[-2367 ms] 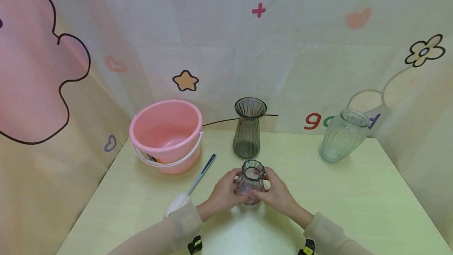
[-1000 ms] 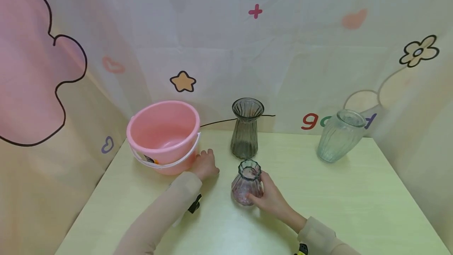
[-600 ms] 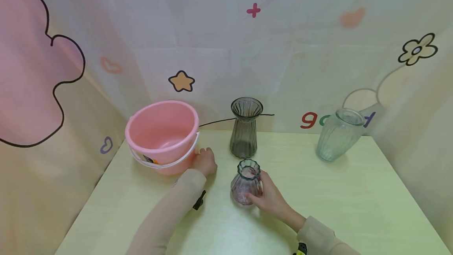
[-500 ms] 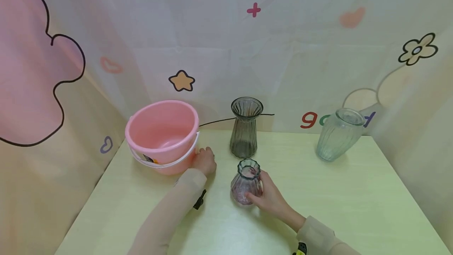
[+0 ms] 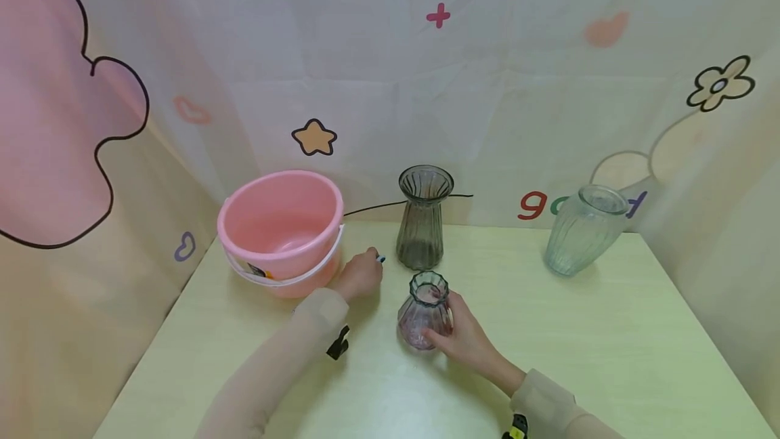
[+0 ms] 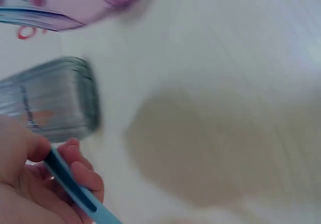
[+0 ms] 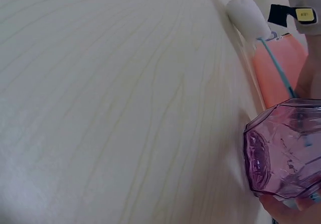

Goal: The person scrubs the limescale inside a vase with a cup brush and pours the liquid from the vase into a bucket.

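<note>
A person in pale sleeves (image 5: 277, 358) works with both hands at a light green table (image 5: 579, 344). The left hand (image 5: 361, 273), just beside a pink bucket (image 5: 292, 267), has thumb and fingers clamped on the blue handle of a brush (image 6: 70, 181); the right-wrist view shows the stem running back to a bulky white head (image 7: 248, 17). The right hand (image 5: 466, 337) grips the side of a small glass vase (image 5: 420, 320) — fluted rim up, body tinted purple — with its thumb across the front and its other fingers around the far side. The small vase is near the middle of the table, to the right of the left hand; whether its base touches the tabletop is hard to tell. A taller smoky-grey vase (image 5: 422, 229) stands upright close behind it, while a clear greenish vase (image 5: 585, 232) sits well apart at the right rear. The bucket's white handle (image 5: 313, 271) hangs down across its front. Behind everything hangs a printed cloth (image 5: 378, 107) — an orange star (image 5: 314, 137), a flower (image 5: 720, 85) and hearts among its motifs.
</note>
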`<action>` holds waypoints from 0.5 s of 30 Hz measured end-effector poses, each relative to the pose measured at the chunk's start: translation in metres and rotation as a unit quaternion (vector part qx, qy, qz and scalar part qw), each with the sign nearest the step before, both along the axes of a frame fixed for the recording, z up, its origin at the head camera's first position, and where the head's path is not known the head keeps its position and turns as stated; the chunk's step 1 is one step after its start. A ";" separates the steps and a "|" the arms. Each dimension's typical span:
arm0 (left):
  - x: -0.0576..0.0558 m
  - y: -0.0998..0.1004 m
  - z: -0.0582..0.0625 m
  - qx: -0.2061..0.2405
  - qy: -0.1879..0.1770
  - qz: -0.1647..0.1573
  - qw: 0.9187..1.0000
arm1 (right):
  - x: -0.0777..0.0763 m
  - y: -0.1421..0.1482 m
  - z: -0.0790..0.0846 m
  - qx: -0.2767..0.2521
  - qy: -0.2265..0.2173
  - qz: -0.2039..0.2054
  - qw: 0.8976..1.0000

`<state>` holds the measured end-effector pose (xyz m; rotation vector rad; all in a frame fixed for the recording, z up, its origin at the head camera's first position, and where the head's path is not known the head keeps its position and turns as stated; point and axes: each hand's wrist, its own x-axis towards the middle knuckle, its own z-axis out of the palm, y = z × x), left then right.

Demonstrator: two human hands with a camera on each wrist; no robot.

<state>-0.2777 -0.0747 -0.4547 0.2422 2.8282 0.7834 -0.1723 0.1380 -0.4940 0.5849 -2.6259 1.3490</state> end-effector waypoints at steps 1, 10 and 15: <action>0.001 0.001 0.004 0.012 0.011 -0.007 1.000 | 0.000 0.000 0.000 0.001 0.003 0.000 1.000; 0.016 0.012 0.064 0.171 0.101 -0.046 0.979 | 0.000 0.000 -0.001 0.000 0.013 0.003 1.000; 0.030 0.019 0.117 0.269 0.122 -0.062 0.953 | 0.001 0.000 0.001 -0.003 0.005 0.002 1.000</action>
